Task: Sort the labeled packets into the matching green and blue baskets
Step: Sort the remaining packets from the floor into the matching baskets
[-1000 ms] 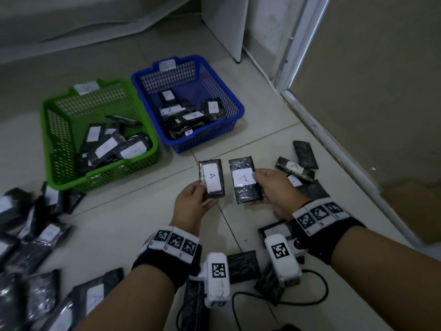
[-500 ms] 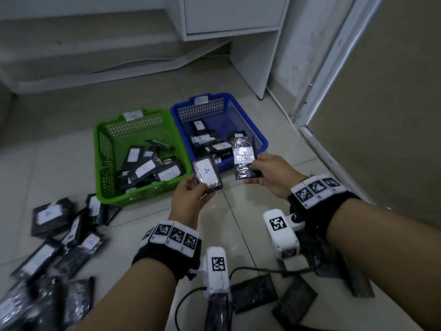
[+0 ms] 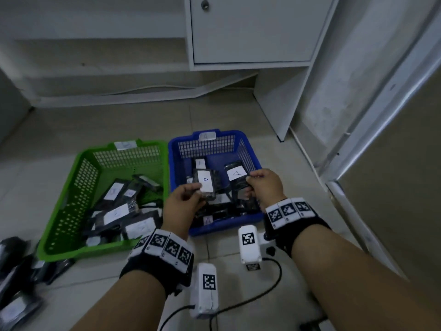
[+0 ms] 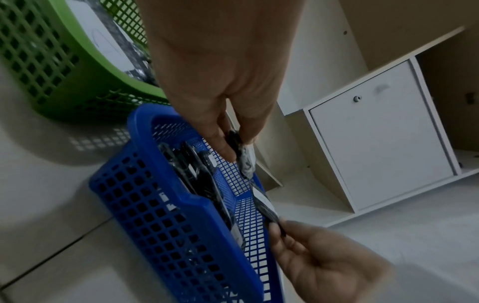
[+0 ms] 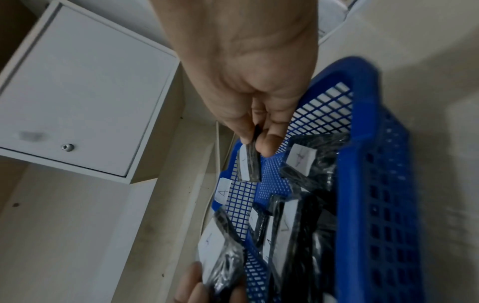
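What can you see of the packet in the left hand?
The packet in the left hand is a flat, dark rectangle in glossy, crinkly wrap, with a white label bearing a handwritten A facing up. The left hand pinches its near end between thumb and fingers, holding it roughly level above the blue basket, over packets already lying inside. It does not touch the right hand's packet.

Packets (image 3: 222, 211) already crowd the near half of the blue basket (image 3: 241, 136) under my hands; its far half lies barer. The green basket (image 3: 71, 187) touches its left wall. A cabinet (image 3: 250, 32) stands beyond.
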Available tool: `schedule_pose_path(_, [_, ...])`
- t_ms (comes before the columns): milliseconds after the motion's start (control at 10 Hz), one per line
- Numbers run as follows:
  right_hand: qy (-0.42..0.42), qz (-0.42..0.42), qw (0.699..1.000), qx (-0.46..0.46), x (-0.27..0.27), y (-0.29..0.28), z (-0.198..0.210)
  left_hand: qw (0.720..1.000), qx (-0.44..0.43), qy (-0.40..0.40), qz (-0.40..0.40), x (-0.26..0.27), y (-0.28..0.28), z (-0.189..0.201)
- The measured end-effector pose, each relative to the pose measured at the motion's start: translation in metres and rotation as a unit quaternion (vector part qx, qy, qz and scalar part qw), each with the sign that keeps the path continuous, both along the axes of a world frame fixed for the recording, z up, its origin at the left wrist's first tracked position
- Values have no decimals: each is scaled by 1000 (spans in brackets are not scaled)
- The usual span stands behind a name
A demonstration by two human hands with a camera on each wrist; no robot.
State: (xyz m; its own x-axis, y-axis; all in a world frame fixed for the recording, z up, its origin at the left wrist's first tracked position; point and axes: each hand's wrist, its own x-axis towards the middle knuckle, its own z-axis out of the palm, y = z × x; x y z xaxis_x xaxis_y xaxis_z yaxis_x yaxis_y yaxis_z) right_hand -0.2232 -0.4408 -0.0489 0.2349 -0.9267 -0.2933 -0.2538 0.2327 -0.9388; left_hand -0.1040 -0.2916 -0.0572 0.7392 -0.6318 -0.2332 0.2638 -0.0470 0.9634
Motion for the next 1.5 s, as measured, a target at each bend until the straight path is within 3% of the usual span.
schedule_pose_path(200, [8, 25, 999, 22, 37, -36, -21, 999, 17, -36, -11, 0, -17, -17])
schedule_pose_path(400, [49, 101, 994, 12, 44, -48, -53, 1000, 5, -18, -4, -4, -18, -25])
schedule_pose_path(500, [38, 96, 994, -30, 44, -33, -49, 1000, 2, -8, 5, 0, -23, -25])
schedule_pose_path(700, [-3, 214, 977, 17, 44, -1, -26, 995, 41, -82, -47, 9, -35, -31])
schedule_pose_path(800, [-11, 180, 983, 24, 46, -1, -24, 979, 79, -156, -108, 8, -26, -32])
schedule_pose_path(900, [25, 76, 997, -7, 54, -25, -25, 917, 145, -341, -144, 3, 3, -29])
schedule_pose_path(1000, [55, 64, 996, -15, 54, -36, -25, 867, 164, -426, -200, 1, 23, -27])
schedule_pose_path(1100, [94, 111, 989, 0, 61, -66, -49, 814, 193, -457, -303, 7, 37, -28])
schedule_pose_path(1200, [71, 115, 991, 27, 56, -69, -51, 805, 191, -467, -311, 11, 37, -32])
schedule_pose_path(1400, [-106, 69, 990, 66, 9, -24, -17, 801, 181, -476, -315, 10, 36, -36])
schedule_pose_path(1500, [-113, 49, 992, -8, -44, 12, -1, 809, 177, -486, -280, 0, 37, -38])
